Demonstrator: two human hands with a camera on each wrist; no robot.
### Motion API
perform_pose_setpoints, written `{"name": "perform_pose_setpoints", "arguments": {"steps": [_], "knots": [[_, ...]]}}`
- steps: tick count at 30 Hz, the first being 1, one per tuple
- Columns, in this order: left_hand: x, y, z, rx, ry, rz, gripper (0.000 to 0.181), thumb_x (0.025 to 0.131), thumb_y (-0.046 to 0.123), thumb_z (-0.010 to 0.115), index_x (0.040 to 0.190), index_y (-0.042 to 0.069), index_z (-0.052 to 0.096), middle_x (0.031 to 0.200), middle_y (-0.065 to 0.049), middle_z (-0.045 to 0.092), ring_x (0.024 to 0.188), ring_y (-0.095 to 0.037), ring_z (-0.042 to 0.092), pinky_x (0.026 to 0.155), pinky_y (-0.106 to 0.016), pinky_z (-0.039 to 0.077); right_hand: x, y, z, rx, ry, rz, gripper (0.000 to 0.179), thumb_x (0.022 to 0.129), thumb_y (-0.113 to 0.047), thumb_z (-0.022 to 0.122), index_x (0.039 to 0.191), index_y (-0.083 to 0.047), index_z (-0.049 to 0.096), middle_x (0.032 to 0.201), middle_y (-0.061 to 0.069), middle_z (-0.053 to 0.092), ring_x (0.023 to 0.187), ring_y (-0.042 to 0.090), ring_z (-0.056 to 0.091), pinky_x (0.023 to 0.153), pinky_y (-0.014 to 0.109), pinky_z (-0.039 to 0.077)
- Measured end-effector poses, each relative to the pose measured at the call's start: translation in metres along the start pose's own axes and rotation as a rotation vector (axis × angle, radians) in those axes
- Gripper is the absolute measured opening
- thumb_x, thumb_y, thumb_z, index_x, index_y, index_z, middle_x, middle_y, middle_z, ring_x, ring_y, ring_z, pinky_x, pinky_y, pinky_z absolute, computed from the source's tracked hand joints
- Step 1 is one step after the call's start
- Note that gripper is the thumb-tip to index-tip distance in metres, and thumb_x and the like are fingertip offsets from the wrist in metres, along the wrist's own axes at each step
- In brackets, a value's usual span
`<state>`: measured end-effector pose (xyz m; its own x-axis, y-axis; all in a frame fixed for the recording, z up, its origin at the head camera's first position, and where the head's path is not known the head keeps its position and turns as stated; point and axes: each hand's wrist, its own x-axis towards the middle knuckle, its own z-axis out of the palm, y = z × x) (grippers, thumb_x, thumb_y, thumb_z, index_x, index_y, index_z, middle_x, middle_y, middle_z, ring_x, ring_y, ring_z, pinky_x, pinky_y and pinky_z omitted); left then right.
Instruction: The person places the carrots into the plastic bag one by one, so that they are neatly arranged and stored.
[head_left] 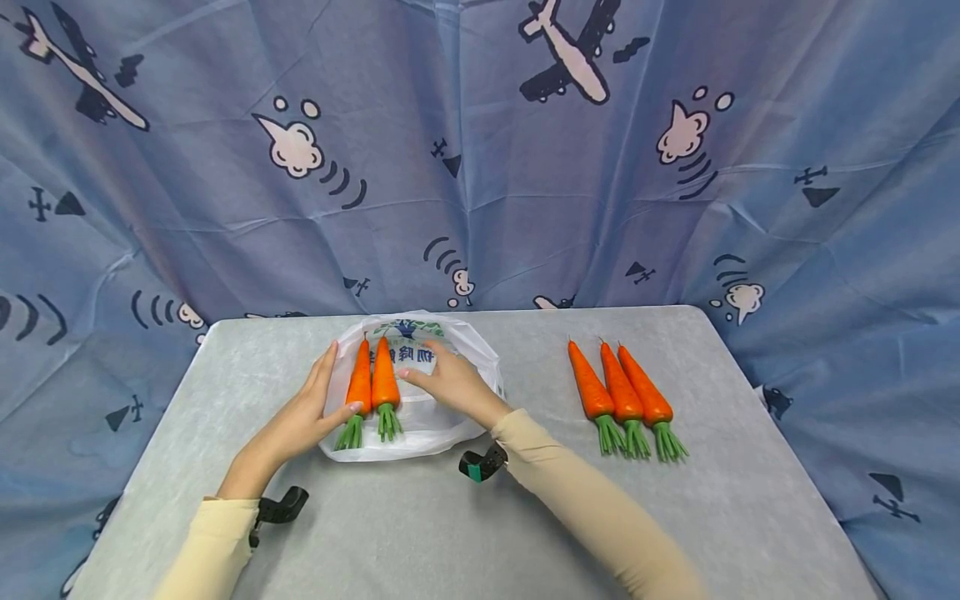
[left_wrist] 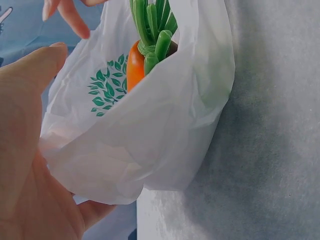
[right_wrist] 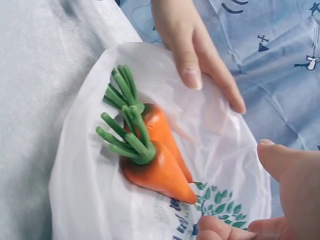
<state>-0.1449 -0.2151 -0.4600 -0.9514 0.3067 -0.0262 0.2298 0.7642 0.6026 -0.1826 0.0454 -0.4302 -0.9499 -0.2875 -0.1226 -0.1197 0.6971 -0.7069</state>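
A white plastic bag (head_left: pixel 431 429) with a green tree print lies with its mouth facing the front. Inside it are two orange carrots side by side, the left carrot (head_left: pixel 361 382) and the right carrot (head_left: pixel 385 377), green stalks toward the front. My left hand (head_left: pixel 303 417) rests along the bag's left side, fingers straight outside it and thumb (right_wrist: pixel 190 70) reaching over the rim. Over the bag's right part hovers my right hand (head_left: pixel 457 383), thumb and fingers spread apart with nothing between them, close to the right carrot's side.
Three more carrots (head_left: pixel 621 392) lie together on the right of the grey table (head_left: pixel 540 533), stalks toward the front. Behind the table hangs a blue curtain (head_left: pixel 480 225) with plane prints. A black wrist mount (head_left: pixel 283 505) sticks out from the left sleeve.
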Motion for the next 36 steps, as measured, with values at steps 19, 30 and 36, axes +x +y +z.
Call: {"name": "perform_pose_setpoints", "arguments": {"steps": [19, 30, 36], "knots": [[-0.001, -0.001, 0.001, -0.001, 0.007, 0.001, 0.103, 0.095, 0.048, 0.061, 0.159, 0.021, -0.015, 0.167, -0.02, 0.0, 0.146, -0.051, 0.025, 0.114, -0.067, 0.028, -0.015, 0.017, -0.035, 0.027, 0.024, -0.022, 0.078, 0.091, -0.053, 0.065, 0.151, -0.012, 0.039, 0.073, 0.005, 0.058, 0.059, 0.013, 0.048, 0.054, 0.025, 0.04], [0.0, 0.002, -0.001, 0.004, 0.005, 0.001, 0.103, 0.095, 0.052, 0.059, 0.158, 0.024, -0.017, 0.167, -0.02, 0.0, 0.146, -0.051, 0.026, 0.114, -0.067, 0.029, -0.019, 0.03, -0.051, 0.054, 0.03, -0.022, 0.076, 0.092, -0.049, 0.066, 0.152, -0.012, 0.037, 0.075, 0.002, 0.055, 0.06, 0.014, 0.046, 0.053, 0.025, 0.038], [0.0, 0.002, -0.002, 0.007, 0.0, -0.008, 0.103, 0.095, 0.053, 0.059, 0.158, 0.025, -0.018, 0.167, -0.02, -0.001, 0.146, -0.052, 0.025, 0.114, -0.067, 0.029, -0.02, 0.035, -0.058, 0.058, 0.02, -0.043, 0.076, 0.092, -0.047, 0.066, 0.152, -0.012, 0.037, 0.077, 0.002, 0.056, 0.062, 0.014, 0.048, 0.054, 0.025, 0.04]]}}
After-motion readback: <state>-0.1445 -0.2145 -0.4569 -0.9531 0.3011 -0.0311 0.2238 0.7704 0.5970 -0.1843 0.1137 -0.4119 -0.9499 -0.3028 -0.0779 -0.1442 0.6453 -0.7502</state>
